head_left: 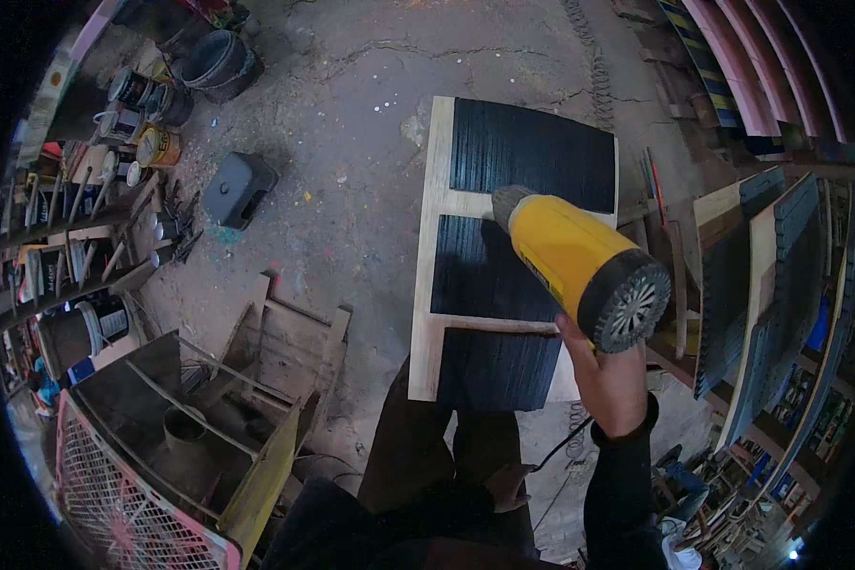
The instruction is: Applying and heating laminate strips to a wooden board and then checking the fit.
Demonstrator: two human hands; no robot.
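The panel [518, 261] lies ahead of you, under the yellow heat gun [568, 245] and beyond your fingers. Your right hand [613, 385] is clamped around the gun from the near side, its fingers mostly hidden; your left hand [508, 486] sits low at your lap, and you cannot tell how its fingers are set. Black, grained sections alternate with pale wooden strips; the gun's rounded casing ends in a slotted black cap and a grey tapered nozzle, covering the panel's right middle. Dark boards [779, 275] stand right, a pink mesh grille [128, 494] near left, a grey stool [239, 190] farther left.
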